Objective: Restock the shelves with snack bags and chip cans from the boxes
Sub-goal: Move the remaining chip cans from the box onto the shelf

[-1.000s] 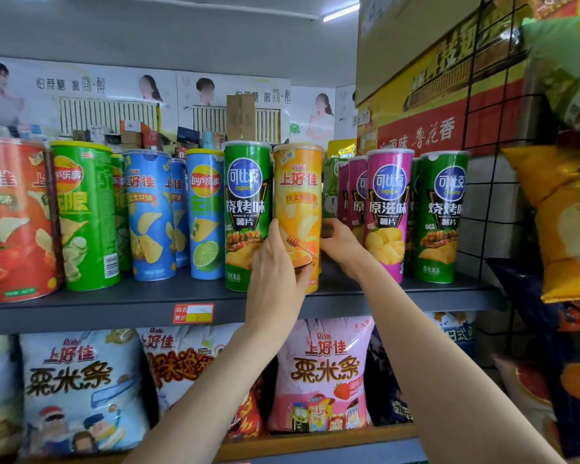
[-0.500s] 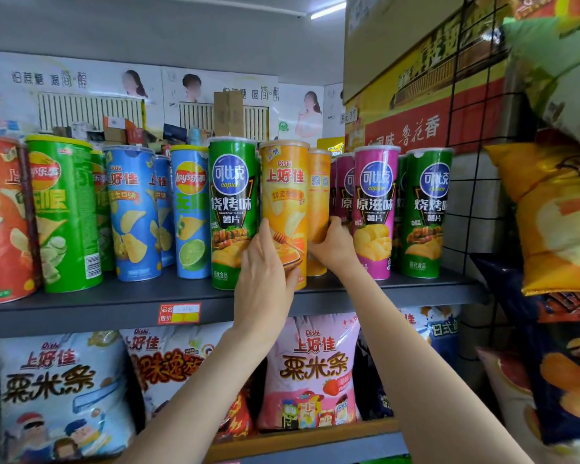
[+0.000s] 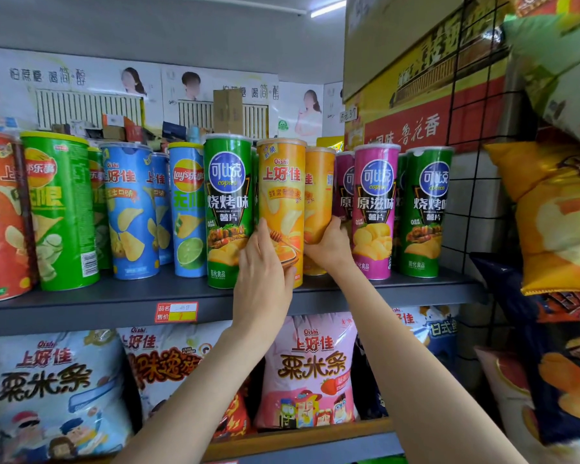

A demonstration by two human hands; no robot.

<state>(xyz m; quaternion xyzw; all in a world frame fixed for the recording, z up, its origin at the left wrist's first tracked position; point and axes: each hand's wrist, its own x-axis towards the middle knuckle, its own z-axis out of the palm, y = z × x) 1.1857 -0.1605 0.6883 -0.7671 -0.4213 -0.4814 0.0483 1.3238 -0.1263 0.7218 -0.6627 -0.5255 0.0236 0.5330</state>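
The orange can (image 3: 282,195) under my left hand (image 3: 262,283) looks glossy and smooth; the shelf (image 3: 81,303) is matt grey; bags (image 3: 307,370) at 6 o'clock are shiny.

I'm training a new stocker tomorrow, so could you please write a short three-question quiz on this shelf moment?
1. True or false: the left hand holds the front orange can.
2. Which can does the right hand hold?
A. the purple can
B. the rear orange can
C. the lime can
3. Fill in: the pink snack bag sits on the shelf ____ the cans.

Key:
1. True; its fingers wrap the can's lower part.
2. B; the can stands between the front orange can and the purple ones.
3. below.
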